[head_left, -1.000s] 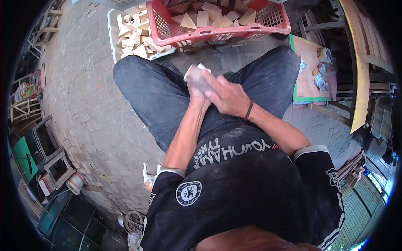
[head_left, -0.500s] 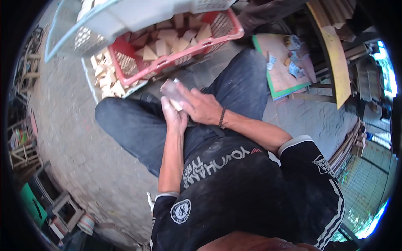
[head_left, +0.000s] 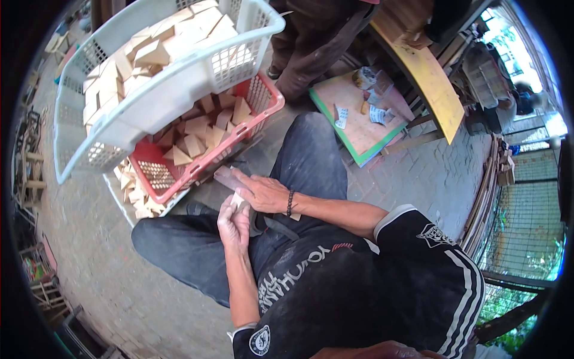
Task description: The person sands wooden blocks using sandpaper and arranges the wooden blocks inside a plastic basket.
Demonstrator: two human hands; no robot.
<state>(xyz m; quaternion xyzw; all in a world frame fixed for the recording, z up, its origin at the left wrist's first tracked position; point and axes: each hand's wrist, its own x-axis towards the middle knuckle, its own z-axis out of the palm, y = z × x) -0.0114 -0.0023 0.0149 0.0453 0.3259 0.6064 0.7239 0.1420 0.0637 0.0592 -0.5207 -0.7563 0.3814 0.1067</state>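
My left hand [head_left: 234,225], at my lap, is closed around a small pale wood piece [head_left: 238,201], mostly hidden by the fingers. Just above it, my right hand [head_left: 265,193] grips a flat greyish-brown block [head_left: 229,178], which lies close against the wood piece. Whether the block is wrapped in sandpaper cannot be made out. Under my right wrist, part of another pale piece [head_left: 296,216] shows on my lap.
A white crate [head_left: 242,43] of wood blocks is stacked over a red crate [head_left: 269,105] of blocks, above a lower white crate [head_left: 124,206]. Another person's dark-trousered legs [head_left: 311,45] stand behind. A green-edged board [head_left: 353,134] holds paper scraps, near a yellow plank [head_left: 436,81].
The view has swung, bringing the upper white crate and the other person's legs into sight. My hands remain together, with the block and the wood piece still held.
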